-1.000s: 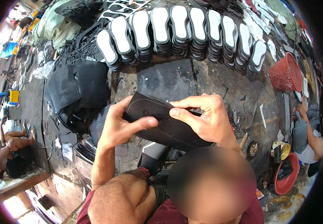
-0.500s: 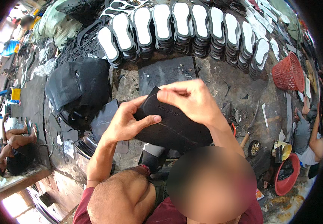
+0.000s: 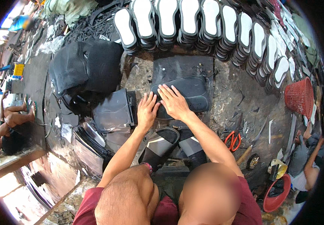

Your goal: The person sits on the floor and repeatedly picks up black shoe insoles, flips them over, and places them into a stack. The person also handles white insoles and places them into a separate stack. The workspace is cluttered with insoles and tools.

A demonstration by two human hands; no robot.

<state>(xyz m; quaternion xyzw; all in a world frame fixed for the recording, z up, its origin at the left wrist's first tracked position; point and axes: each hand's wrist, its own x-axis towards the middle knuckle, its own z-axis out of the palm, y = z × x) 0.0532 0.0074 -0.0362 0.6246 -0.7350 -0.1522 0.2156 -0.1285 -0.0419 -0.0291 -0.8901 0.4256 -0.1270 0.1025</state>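
Note:
A black rubbery sheet [image 3: 193,92] with pale curved outlines drawn on it lies flat on a dark work board [image 3: 169,66] on the floor in front of me. My right hand [image 3: 174,102] rests palm down on it, fingers stretched out. Close beside, my left hand [image 3: 147,111] lies over its left edge with the fingers extended and the thumb toward the right hand. Neither hand grips anything. To the left of my left hand is a small stack of black sheets [image 3: 111,112], the top one also marked with pale lines.
Stacks of white-topped soles [image 3: 190,18] curve along the far side. A large folded black sheet [image 3: 87,69] sits at left. On the right are orange-handled scissors [image 3: 233,141], a wooden-handled tool [image 3: 244,154], a red basket [image 3: 299,96] and a red basin [image 3: 282,200]. Other people sit at both sides.
The black sheet, held up and bent between both hands before, now lies flat on the board. Both hands have let go of its edges and flattened onto it. The scissors have come into full view.

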